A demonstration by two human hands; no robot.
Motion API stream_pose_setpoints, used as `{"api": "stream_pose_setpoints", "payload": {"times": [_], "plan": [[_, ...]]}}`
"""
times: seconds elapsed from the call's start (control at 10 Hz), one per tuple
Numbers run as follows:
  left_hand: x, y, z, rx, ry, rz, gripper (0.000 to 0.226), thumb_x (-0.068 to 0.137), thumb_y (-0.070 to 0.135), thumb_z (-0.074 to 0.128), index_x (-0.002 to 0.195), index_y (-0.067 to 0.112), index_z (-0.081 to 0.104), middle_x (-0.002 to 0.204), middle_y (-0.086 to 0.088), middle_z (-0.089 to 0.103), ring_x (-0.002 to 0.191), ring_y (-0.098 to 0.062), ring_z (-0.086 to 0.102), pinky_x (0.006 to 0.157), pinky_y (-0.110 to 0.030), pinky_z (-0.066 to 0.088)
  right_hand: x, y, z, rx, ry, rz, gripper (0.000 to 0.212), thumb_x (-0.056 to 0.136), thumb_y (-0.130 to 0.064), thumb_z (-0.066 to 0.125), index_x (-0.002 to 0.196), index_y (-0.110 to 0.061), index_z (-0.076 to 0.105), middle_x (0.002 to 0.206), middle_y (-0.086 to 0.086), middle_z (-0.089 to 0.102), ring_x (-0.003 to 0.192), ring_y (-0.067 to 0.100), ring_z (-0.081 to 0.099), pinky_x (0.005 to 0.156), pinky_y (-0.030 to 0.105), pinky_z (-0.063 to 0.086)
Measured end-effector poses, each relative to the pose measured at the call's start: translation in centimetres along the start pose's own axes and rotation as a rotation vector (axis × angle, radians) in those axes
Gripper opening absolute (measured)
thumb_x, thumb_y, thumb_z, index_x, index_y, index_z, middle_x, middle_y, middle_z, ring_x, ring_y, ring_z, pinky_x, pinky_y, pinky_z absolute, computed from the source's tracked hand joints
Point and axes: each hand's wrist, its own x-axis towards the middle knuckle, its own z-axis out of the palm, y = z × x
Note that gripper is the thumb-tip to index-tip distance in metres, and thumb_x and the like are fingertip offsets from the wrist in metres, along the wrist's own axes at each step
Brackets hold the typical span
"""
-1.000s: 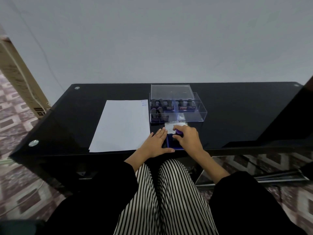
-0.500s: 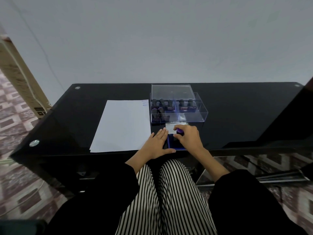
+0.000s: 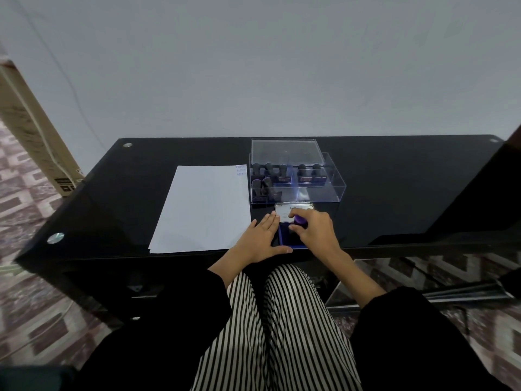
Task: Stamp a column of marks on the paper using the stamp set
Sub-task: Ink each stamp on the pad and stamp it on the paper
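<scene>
A white paper sheet (image 3: 204, 208) lies on the black table (image 3: 394, 193), with three small blue marks stacked at its top right corner (image 3: 241, 170). Right of it, near the front edge, an open ink pad (image 3: 284, 235) shows its blue tray and its raised white lid (image 3: 287, 211). My right hand (image 3: 317, 231) grips a purple-handled stamp (image 3: 299, 220) down on the pad. My left hand (image 3: 260, 239) lies flat beside the pad, fingers straight, thumb along the pad's front edge.
A clear plastic box (image 3: 296, 179) behind the pad holds several dark stamps, its lid (image 3: 286, 151) propped at the back. A cardboard box (image 3: 33, 131) leans on the wall at far left. My striped trousers (image 3: 276, 328) are under the table edge.
Almost nothing moved: my right hand stays on the stamp over the ink pad and my left hand stays flat beside it.
</scene>
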Motion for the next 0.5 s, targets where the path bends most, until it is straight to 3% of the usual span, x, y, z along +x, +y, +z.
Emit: {"api": "stream_pose_setpoints", "payload": {"times": [0.5], "plan": [[0.12, -0.07, -0.10, -0.012, -0.016, -0.003, 0.091, 0.089, 0.061, 0.040, 0.150, 0.009, -0.003, 0.158, -0.008, -0.007, 0.146, -0.018, -0.003, 0.119, -0.040, 0.002, 0.89, 0.03, -0.05, 0.035, 0.012, 0.009, 0.028, 0.082, -0.014, 0.069, 0.110, -0.011, 0.067, 0.105, 0.008, 0.068, 0.098, 0.016, 0.061, 0.082, 0.016, 0.039]]}}
